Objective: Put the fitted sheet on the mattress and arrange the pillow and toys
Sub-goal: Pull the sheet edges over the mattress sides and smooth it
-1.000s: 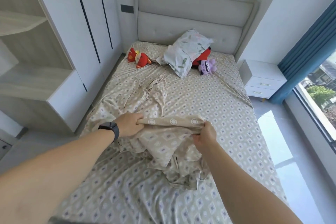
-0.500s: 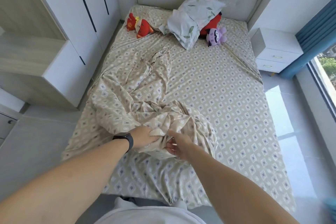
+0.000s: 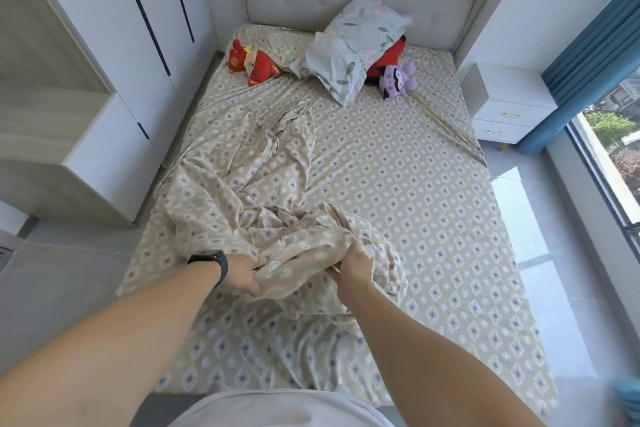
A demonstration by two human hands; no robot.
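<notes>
While both hands grip the bunched fitted sheet [image 3: 298, 253], left hand [image 3: 242, 274] and right hand [image 3: 353, 265] fingers curled round its edge, the slack runs away leftward.

We reach both bare arms forward, our left hand [image 3: 244, 276] and right hand [image 3: 355, 265] near each other, fingers curled, each gripping bunched sheet [image 3: 298, 253].

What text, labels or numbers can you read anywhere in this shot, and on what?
None can be read.
Red toy: a round gold emblem on it, too small and blurred to read.
Watch on the left wrist: face dark, nothing showing.
Sheet and pillow: patterns only, no lettering.
</notes>
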